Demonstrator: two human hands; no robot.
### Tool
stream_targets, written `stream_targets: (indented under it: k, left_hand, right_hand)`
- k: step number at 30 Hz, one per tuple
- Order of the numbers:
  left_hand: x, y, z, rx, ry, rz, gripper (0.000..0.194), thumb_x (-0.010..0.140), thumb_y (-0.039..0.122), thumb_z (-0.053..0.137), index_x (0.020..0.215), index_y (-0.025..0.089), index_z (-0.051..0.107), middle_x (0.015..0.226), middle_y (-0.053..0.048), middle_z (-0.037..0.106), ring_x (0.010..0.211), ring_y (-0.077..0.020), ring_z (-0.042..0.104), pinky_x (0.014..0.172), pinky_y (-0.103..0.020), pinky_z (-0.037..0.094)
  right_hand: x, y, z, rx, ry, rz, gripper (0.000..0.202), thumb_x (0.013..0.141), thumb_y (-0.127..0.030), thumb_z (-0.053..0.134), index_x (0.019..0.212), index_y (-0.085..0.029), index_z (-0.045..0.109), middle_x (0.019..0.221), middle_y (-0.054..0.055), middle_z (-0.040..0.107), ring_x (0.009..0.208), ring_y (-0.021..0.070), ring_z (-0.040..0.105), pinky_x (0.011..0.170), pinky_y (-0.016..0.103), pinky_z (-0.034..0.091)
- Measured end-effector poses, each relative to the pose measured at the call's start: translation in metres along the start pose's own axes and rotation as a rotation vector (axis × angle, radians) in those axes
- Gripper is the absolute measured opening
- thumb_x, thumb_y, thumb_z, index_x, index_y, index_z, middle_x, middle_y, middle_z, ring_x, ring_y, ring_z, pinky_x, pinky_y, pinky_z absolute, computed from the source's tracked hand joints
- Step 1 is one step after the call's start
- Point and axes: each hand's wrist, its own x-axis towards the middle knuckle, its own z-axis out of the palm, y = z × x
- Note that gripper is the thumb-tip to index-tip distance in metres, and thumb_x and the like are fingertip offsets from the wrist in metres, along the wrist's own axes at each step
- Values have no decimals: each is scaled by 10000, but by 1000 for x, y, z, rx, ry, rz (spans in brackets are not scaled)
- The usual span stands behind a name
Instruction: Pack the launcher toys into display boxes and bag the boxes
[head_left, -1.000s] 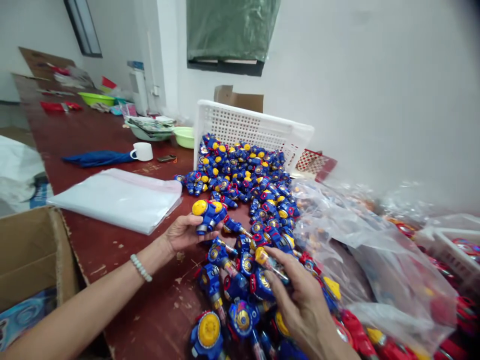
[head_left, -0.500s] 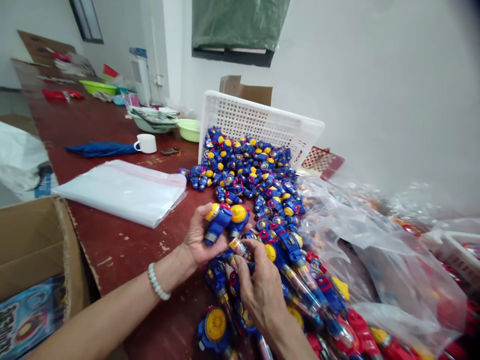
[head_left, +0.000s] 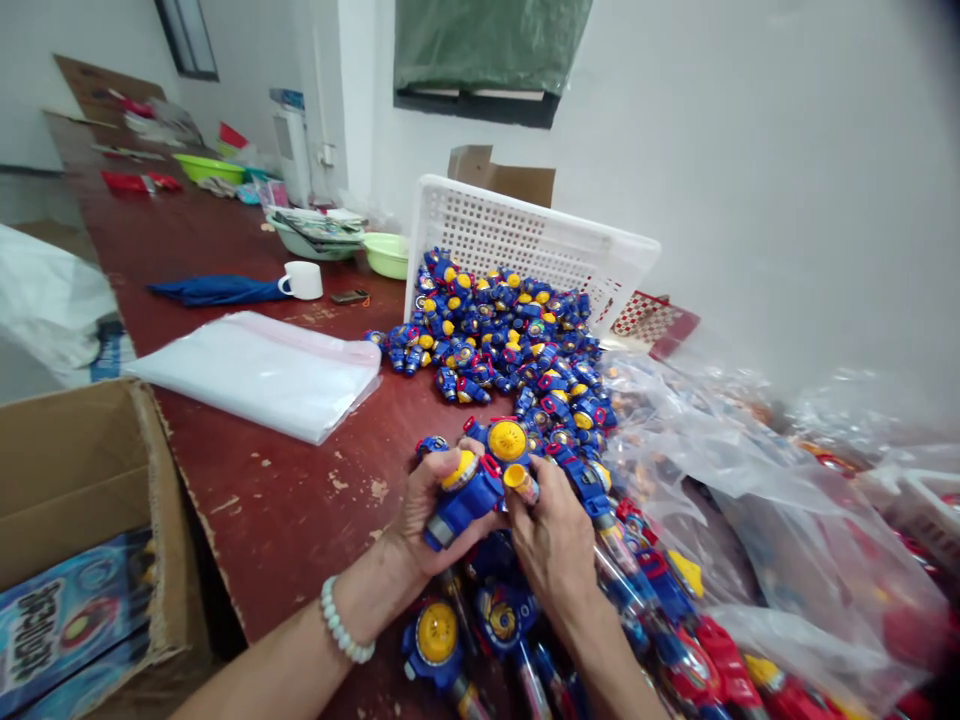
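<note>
My left hand [head_left: 418, 512] is closed around a blue toy with a yellow dome [head_left: 474, 500], its grey-blue end pointing down left. A second blue toy with a round yellow dial [head_left: 507, 441] sits just beyond it, against the fingers; whether the left hand also grips it is partly hidden. In my right hand [head_left: 559, 545] a small printed tube with a yellow open end [head_left: 521, 484] is pinched between thumb and fingers, close to the toys. Below the hands lie more blue toys with clear printed tubes, one showing a yellow disc [head_left: 436, 631].
A tipped white basket [head_left: 525, 225] spills a heap of blue toys [head_left: 510, 320] behind my hands. Clear plastic bags [head_left: 675, 430] and red toys [head_left: 727, 660] lie right. Plastic sheets [head_left: 262, 370], a white mug [head_left: 303, 281] and an open carton [head_left: 176, 540] are left.
Both hands have shifted right and slightly down in view. The tube in my right hand has turned so its yellow open end faces up, near the toys in my left hand.
</note>
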Motion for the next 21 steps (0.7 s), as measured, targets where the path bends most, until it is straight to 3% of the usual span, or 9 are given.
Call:
stream_targets:
  k: [4, 8, 13, 16, 18, 21]
  left_hand:
    - [-8, 15, -2, 9, 2, 26, 355, 647, 248, 708, 970, 224, 562, 987, -41, 679, 855, -257, 681, 709, -433, 576]
    - [-10, 30, -12, 302, -4, 41, 532, 613, 77, 707, 1108, 203, 557, 938, -64, 679, 705, -194, 672, 598, -299, 554]
    - [-14, 27, -25, 473, -191, -126, 738, 672, 293, 800, 1317, 220, 448, 869, -76, 685, 730, -217, 681, 659, -303, 541]
    - [-18, 21, -26, 468, -145, -104, 692, 677, 361, 806, 1266, 202, 479, 840, -65, 678, 716, -190, 672, 681, -287, 545]
    - [-22, 21, -24, 453, -115, -100, 686, 669, 360, 814, 1244, 199, 475, 803, -63, 677, 668, -183, 669, 605, -259, 540]
    - [-28, 27, -20, 424, -119, -129, 669, 674, 417, 797, 1221, 204, 477, 778, -70, 678, 569, -209, 671, 463, -242, 505]
  right_hand:
    - [1, 13, -12, 30, -29, -110, 295, 894, -252, 450, 1147, -170, 577, 1044, 103, 662, 947, 244, 646, 783, 359, 523]
    - [1, 15, -26, -29, -91, -176, 308, 880, -217, 446, 1168, -189, 554, 1037, 90, 651, 909, 236, 653, 727, 341, 530]
    - [3, 0, -32, -214, -246, -351, 460, 786, -130, 461, 1236, -209, 507, 1089, 90, 631, 839, 233, 671, 620, 316, 541]
    - [6, -5, -36, -268, -299, -426, 511, 736, -103, 488, 1229, -229, 522, 1048, 86, 653, 853, 243, 670, 616, 308, 538]
    - [9, -3, -42, -191, -338, -378, 437, 789, -138, 502, 1211, -248, 520, 1008, 60, 680, 847, 231, 679, 640, 303, 535]
    - [8, 5, -51, -104, -363, -174, 354, 879, -349, 544, 1204, -229, 471, 921, 45, 700, 795, 240, 689, 630, 318, 521]
